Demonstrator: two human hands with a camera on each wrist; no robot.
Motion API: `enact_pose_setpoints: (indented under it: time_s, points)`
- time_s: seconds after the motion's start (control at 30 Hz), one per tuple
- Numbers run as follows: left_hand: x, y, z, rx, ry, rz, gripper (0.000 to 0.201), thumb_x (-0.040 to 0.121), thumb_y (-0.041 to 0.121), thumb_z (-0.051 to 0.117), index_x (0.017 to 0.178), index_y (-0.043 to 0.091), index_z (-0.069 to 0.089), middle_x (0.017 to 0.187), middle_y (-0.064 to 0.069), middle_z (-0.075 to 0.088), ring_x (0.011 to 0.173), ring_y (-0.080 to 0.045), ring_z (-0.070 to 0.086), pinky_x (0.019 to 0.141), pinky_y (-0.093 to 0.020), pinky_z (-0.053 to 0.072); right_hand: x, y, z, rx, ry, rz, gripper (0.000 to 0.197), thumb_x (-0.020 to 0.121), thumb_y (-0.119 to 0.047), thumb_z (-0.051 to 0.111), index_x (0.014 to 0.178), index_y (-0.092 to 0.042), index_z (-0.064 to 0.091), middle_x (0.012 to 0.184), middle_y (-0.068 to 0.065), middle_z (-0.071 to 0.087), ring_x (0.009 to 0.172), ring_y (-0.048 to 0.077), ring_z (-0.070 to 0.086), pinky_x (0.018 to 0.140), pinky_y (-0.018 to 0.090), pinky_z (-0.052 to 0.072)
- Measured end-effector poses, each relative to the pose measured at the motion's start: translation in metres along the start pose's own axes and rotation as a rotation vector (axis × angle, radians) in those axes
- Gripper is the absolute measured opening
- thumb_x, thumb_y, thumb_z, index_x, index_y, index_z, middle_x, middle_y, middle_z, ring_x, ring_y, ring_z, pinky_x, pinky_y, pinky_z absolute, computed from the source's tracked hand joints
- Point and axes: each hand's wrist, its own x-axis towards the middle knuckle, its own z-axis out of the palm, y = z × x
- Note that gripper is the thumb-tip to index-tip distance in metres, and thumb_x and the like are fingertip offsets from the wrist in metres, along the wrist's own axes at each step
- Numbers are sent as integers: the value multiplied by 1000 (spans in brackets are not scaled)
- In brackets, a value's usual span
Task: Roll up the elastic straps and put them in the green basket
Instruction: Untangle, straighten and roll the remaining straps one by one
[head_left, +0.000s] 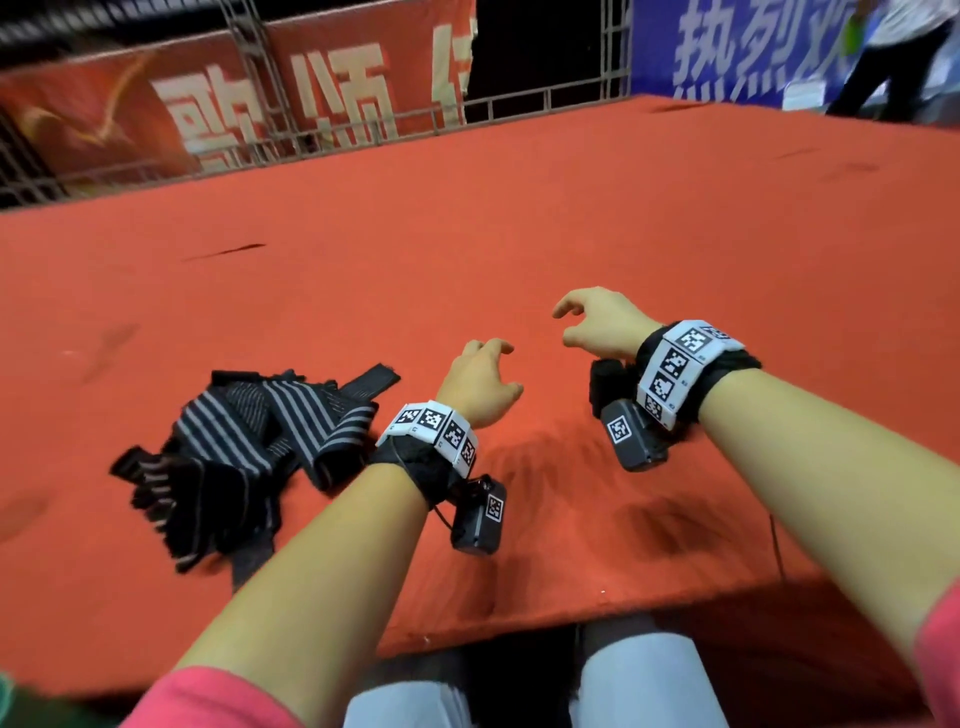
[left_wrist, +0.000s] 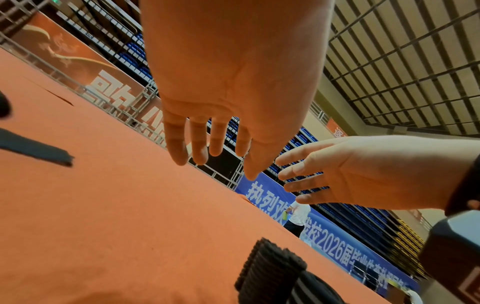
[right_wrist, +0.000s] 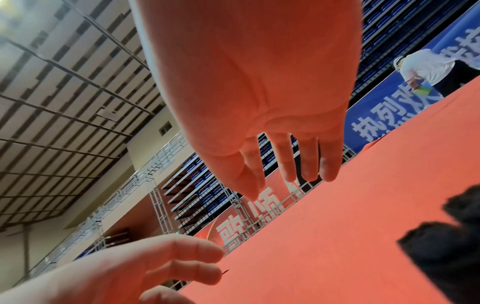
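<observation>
A loose pile of black elastic straps (head_left: 244, 452) with grey stripes lies on the red table (head_left: 519, 208), left of my left forearm. One flat black strap end (left_wrist: 39, 152) shows in the left wrist view. My left hand (head_left: 483, 379) hovers just right of the pile, fingers relaxed and spread, holding nothing (left_wrist: 215, 148). My right hand (head_left: 597, 322) floats further right and a little farther away, also loose and empty (right_wrist: 280, 174). The two hands nearly face each other. No basket is clearly in view; only a green sliver (head_left: 8, 696) shows at the bottom-left corner.
Red cloth covers the whole table, with its near edge (head_left: 519, 644) above my knees. A metal railing with red and blue banners (head_left: 311, 104) runs behind the far edge. A person (head_left: 893, 52) stands at the far right. Black ribbed fabric (left_wrist: 272, 267) sits low in the left wrist view.
</observation>
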Motion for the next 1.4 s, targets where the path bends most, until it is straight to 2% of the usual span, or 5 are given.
enact_pose_setpoints:
  time_s: [0.7, 0.9, 1.0, 1.23, 1.4]
  points:
    - [-99, -223, -103, 177, 90, -298, 42, 86, 28, 60, 128, 25, 59, 131, -8, 49, 125, -33, 44, 104, -48, 41, 11, -213, 178, -116, -344, -314, 46, 83, -13, 67, 129, -16, 61, 131, 4, 61, 121, 21, 55, 96, 26, 43]
    - [-99, -256, -102, 310, 69, -316, 42, 87, 34, 58, 129, 31, 58, 131, -4, 53, 123, -30, 47, 103, -45, 37, 38, -224, 231, -392, -469, -417, 67, 75, -22, 76, 139, -24, 55, 130, 7, 54, 119, 27, 54, 96, 36, 47]
    - [-97, -268, -101, 343, 45, -325, 40, 87, 35, 57, 127, 33, 59, 129, -2, 54, 122, -29, 47, 101, -45, 34, 51, -215, 242, -457, -493, -414, 50, 80, -21, 69, 130, -22, 62, 123, 4, 64, 113, 27, 60, 90, 35, 50]
    - [-88, -272, -97, 288, -23, -400, 40, 88, 35, 59, 128, 33, 57, 127, -1, 51, 124, -28, 44, 109, -53, 26, 69, -178, 230, -275, -331, -199, 23, 84, -18, 53, 93, -23, 73, 92, 3, 72, 87, 27, 66, 76, 37, 55]
    - [-71, -256, -90, 141, -59, -383, 63, 86, 34, 63, 144, 37, 39, 138, -3, 48, 131, -31, 43, 108, -59, 32, 79, -165, 211, -100, -273, -191, 20, 89, -16, 55, 96, -13, 73, 89, 9, 70, 86, 27, 62, 77, 36, 51]
